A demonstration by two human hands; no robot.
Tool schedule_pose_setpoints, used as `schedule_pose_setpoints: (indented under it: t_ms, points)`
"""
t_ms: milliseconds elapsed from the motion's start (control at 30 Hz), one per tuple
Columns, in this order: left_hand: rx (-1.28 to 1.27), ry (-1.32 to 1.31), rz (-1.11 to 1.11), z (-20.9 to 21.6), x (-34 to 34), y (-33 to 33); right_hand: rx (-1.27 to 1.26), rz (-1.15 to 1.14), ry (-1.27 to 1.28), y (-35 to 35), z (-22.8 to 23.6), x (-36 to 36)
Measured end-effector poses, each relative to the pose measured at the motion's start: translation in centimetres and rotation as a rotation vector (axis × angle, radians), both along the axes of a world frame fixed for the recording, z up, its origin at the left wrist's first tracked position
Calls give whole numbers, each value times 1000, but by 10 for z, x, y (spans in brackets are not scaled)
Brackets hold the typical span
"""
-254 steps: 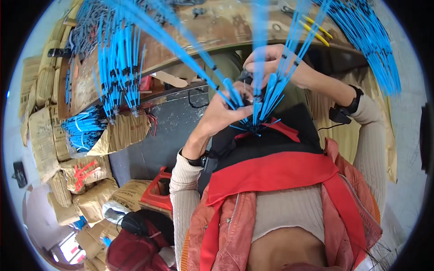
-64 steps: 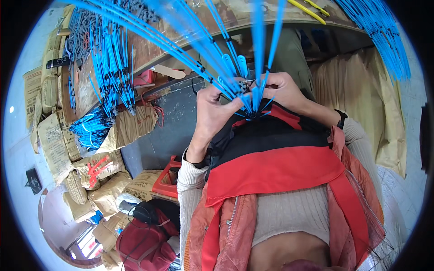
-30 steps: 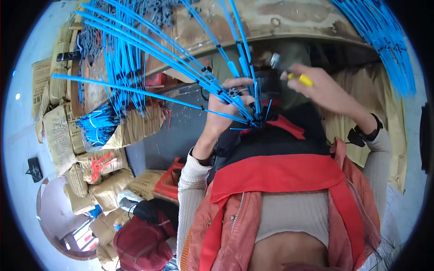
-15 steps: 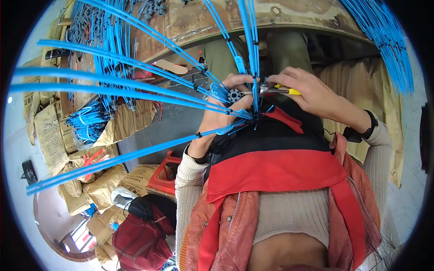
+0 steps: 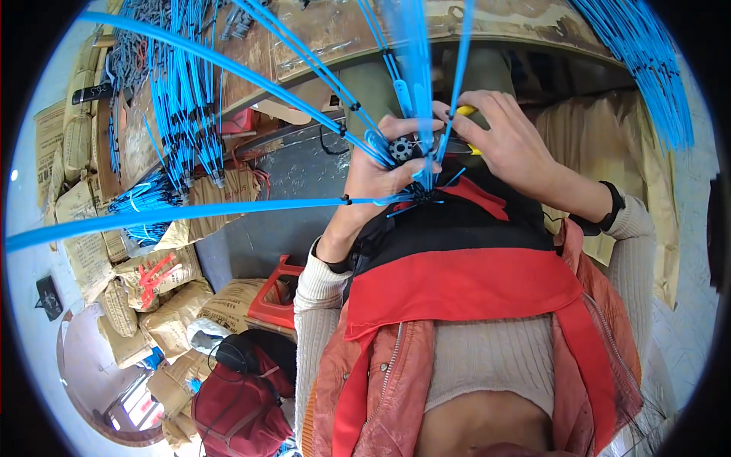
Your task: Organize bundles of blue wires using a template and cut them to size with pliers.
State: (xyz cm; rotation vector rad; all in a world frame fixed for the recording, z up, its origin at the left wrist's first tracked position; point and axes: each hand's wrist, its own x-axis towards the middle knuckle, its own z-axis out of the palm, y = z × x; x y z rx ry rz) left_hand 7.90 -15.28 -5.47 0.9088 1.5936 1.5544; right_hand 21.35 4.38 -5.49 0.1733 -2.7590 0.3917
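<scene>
A small black notched hub (image 5: 402,149) sits between the thumb and fingers of my left hand (image 5: 367,179), above my lap. Long blue ribs (image 5: 190,215) fan out from around it to the left and away from me, like an umbrella frame. Some ribs in the middle are smeared by motion. My right hand (image 5: 514,141) is closed on yellow-handled pliers (image 5: 472,150) just right of the hub, their jaws partly hidden behind ribs. A thin wire seems to show beside the hub. Black ties or joints band the ribs, whose near ends gather below my left thumb.
A worn wooden table (image 5: 525,27) crosses the far side. Bundles of blue ribs (image 5: 183,114) hang at its left, more (image 5: 640,68) at the right. Brown paper sacks (image 5: 171,320), a red stool (image 5: 270,308) and a dark red bag (image 5: 236,411) stand at the left.
The ribs on the left have swung round clockwise, away from me, as the frame turned in my left hand. My right hand has shifted slightly, with the pliers still in it.
</scene>
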Motion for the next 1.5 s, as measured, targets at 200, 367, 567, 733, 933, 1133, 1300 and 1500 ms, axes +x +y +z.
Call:
schedule_pose_setpoints:
  t_ms: [200,367,567,733,933,1133,1300,1500]
  points:
    - [27,-92,28,1,2,0,-47,2,-69,-4,-3,4]
    - [-73,141,-13,6,0,1,30,96,-147,13,28,2]
    - [-55,-103,-131,10,4,7,-1162,113,-1270,22,62,7]
    - [-82,-80,-78,16,-6,8,-459,-80,-403,5,46,14]
    - [-52,33,-161,-15,-26,6,-639,67,-598,25,49,4]
    - [17,184,-251,-29,-27,6,-1134,209,-811,10,48,1]
    - [-122,-207,-80,-18,-28,15,-182,99,-58,28,42,-3]
    - [23,44,-370,-33,-41,9,-1214,129,-1308,35,39,-5]
